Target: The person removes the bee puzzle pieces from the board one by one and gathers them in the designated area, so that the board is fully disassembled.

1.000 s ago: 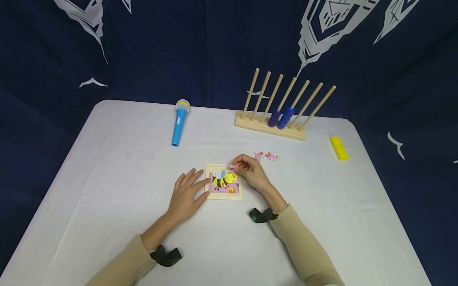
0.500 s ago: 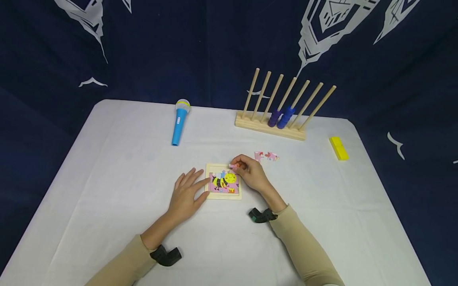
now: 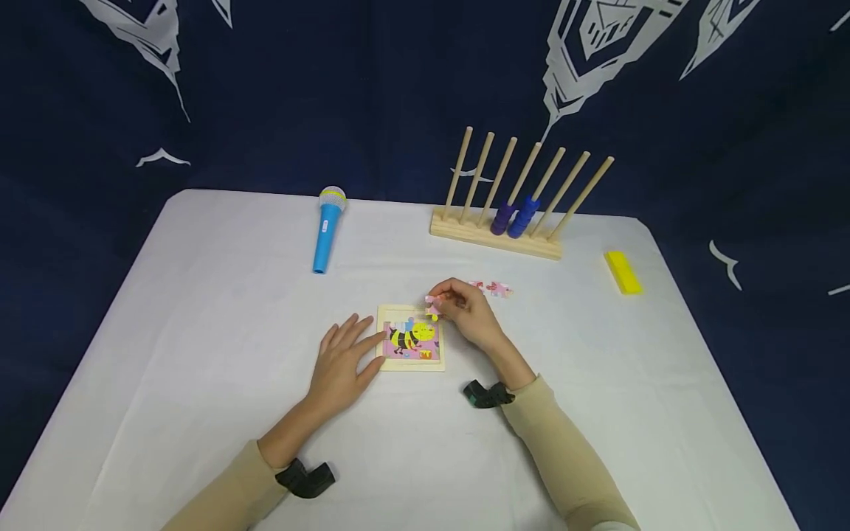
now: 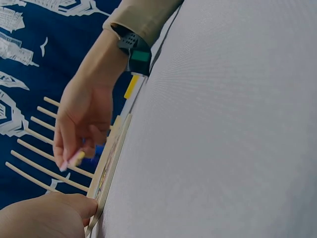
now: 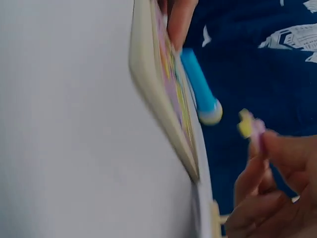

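Observation:
A wooden puzzle tray (image 3: 410, 366) lies mid-table, with a bee picture (image 3: 413, 337) partly assembled in it; bare wood shows along its upper part. My left hand (image 3: 341, 366) rests at the tray's left edge, fingers spread and fairly straight, thumb and index touching the frame. Between thumb and fingers my right hand (image 3: 470, 313) pinches a pink and yellow puzzle piece (image 3: 433, 307), raised over the tray's top right corner. The right wrist view shows that piece (image 5: 251, 126) held apart from the tray. Loose pink puzzle pieces (image 3: 499, 289) lie just beyond the right hand, partly covered by it.
A blue toy microphone (image 3: 326, 234) lies at the back left of the table. Behind the right hand stands a wooden peg rack (image 3: 494, 237) with blue and purple beads on two pegs. A yellow block (image 3: 623, 273) lies at the right.
My right hand has lifted the puzzle piece slightly up and away from the tray, and its yellow part now shows. The left hand keeps its place on the tray. The head view has shifted a little.

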A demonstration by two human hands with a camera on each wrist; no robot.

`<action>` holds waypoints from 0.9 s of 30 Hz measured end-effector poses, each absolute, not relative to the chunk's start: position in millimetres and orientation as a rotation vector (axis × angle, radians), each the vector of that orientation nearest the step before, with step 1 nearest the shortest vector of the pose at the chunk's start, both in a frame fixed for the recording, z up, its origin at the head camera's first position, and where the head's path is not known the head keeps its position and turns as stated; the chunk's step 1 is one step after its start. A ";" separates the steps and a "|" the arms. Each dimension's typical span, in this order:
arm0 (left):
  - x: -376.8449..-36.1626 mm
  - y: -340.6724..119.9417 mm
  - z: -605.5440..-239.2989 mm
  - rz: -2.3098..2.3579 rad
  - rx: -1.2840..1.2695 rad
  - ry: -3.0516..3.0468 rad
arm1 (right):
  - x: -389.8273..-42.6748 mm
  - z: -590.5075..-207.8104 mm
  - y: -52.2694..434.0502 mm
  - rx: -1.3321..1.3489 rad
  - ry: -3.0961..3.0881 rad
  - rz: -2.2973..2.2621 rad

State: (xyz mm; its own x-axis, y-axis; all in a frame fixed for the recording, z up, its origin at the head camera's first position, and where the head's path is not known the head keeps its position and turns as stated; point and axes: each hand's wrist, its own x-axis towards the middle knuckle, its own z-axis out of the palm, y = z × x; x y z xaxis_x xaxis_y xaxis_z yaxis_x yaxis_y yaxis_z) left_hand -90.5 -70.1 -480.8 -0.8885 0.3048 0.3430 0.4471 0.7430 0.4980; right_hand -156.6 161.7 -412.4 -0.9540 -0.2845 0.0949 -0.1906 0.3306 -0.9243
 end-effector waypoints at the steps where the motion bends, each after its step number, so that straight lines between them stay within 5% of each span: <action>1: -90.0 -70.8 -481.1 -0.866 -0.587 -2.701 | -158.2 -406.9 164.9 -0.441 2.518 -1.719; 14: -90.0 -71.5 -482.1 -0.885 -0.589 -2.703 | -195.8 -398.3 291.5 0.053 2.747 -1.650; 27: -90.0 -71.1 -480.3 -0.872 -0.584 -2.715 | -205.5 -426.9 310.8 0.150 2.598 -1.410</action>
